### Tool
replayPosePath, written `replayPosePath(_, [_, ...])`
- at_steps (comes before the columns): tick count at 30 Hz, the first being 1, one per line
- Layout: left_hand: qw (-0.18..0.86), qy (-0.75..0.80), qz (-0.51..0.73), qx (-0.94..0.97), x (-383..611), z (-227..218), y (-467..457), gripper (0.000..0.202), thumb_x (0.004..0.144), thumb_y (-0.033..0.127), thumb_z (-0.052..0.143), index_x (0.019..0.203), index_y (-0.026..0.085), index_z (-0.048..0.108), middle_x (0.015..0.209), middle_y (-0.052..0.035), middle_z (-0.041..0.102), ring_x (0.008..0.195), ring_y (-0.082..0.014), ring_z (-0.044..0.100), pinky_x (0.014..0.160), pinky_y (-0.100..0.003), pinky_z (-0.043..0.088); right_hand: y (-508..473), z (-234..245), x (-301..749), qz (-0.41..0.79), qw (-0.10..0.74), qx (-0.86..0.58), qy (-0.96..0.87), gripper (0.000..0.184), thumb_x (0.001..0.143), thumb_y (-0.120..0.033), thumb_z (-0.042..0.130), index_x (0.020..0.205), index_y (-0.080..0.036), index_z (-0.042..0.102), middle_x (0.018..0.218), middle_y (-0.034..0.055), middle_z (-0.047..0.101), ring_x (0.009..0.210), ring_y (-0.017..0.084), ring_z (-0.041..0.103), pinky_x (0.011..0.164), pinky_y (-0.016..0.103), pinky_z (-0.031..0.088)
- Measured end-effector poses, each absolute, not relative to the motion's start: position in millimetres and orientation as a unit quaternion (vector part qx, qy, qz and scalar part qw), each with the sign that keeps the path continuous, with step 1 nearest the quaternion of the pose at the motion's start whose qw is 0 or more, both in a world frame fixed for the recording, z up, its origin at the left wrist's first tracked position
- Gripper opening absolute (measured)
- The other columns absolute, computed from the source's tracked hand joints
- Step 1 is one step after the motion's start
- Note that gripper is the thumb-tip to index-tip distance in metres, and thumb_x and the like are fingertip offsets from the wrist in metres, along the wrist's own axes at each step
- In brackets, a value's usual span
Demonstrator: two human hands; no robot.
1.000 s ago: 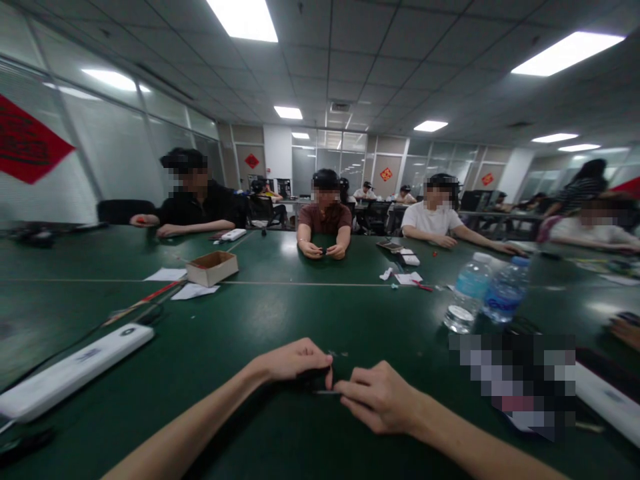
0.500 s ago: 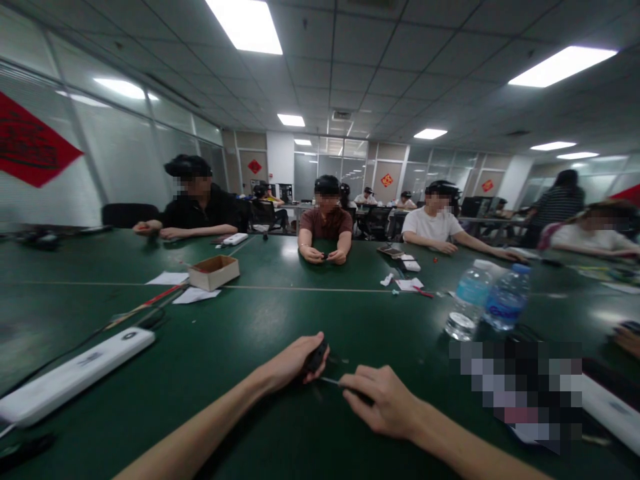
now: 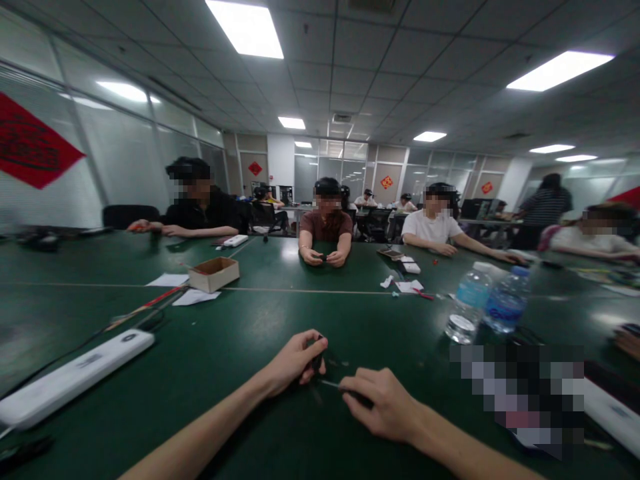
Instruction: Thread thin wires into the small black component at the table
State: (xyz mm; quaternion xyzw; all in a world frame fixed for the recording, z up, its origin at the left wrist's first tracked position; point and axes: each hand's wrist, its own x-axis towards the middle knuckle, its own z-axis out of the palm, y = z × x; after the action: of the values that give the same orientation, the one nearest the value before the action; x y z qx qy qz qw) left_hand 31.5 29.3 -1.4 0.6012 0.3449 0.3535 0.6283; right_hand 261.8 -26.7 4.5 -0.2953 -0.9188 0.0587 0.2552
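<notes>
1. White power strip (image 3: 75,377) lies on my left side, on the green table (image 3: 240,333).
2. My left hand (image 3: 295,363) closes narrow on a small dark object (image 3: 317,353); my fingers hide most of it, so I cannot tell its exact shape.
3. My right hand (image 3: 385,407) pinches a thin metal pin (image 3: 331,383) with a dark end; its tip points toward the dark object, very near it.
4. Two plastic water bottles (image 3: 507,300) stand farther right, well apart from my hands.
</notes>
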Motion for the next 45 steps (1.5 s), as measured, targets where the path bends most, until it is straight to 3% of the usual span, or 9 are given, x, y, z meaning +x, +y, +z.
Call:
replayPosePath(3, [0.62,0.344,0.358,0.608,32.7,0.7,28.2,0.042,0.087,0.057,0.047,0.102,0.017,0.048,0.073,-0.0019,0.06,0.038,-0.0051,0.038,0.034,-0.015,0.024,-27.6,6.1,262.0,0.061,0.257,-0.293,-0.919,0.021,0.09,-0.022,0.05,0.107,-0.02,0.061,0.081,0.003,0.06,0.064,0.012,0.054,0.057,0.022,0.038])
replayPosePath(10, [0.645,0.322,0.37,0.586,34.0,1.1,28.1,0.04,0.089,0.054,0.043,0.098,0.017,0.054,0.072,0.0018,0.05,0.041,-0.004,0.026,0.037,-0.016,0.017,-28.0,7.2,262.2,0.062,0.256,-0.294,-0.919,0.019,0.089,-0.022,0.051,0.105,-0.02,0.061,0.08,0.0027,0.061,0.064,0.012,0.055,0.057,0.022,0.039])
replayPosePath(25, [0.647,0.32,0.359,0.592,32.0,1.6,27.2,0.023,0.088,0.038,0.042,0.085,0.017,0.05,0.068,0.002,0.043,0.05,-0.0077,0.032,0.041,-0.016,0.019,-27.8,6.6,262.6,0.058,0.25,-0.299,-0.919,0.019,0.09,-0.022,0.051,0.105,-0.02,0.061,0.081,0.0028,0.061,0.067,0.013,0.056,0.059,0.023,0.04])
replayPosePath(45, [0.636,0.329,0.341,0.609,30.6,4.1,25.4,0.017,0.081,0.03,0.043,0.085,0.016,0.051,0.07,0.0009,0.041,0.057,-0.0105,0.035,0.043,-0.015,0.021,-24.7,1.3,260.6,0.061,0.27,-0.357,-0.892,0.019,0.091,-0.023,0.049,0.106,-0.021,0.06,0.083,0.0025,0.059,0.068,0.013,0.054,0.06,0.024,0.037])
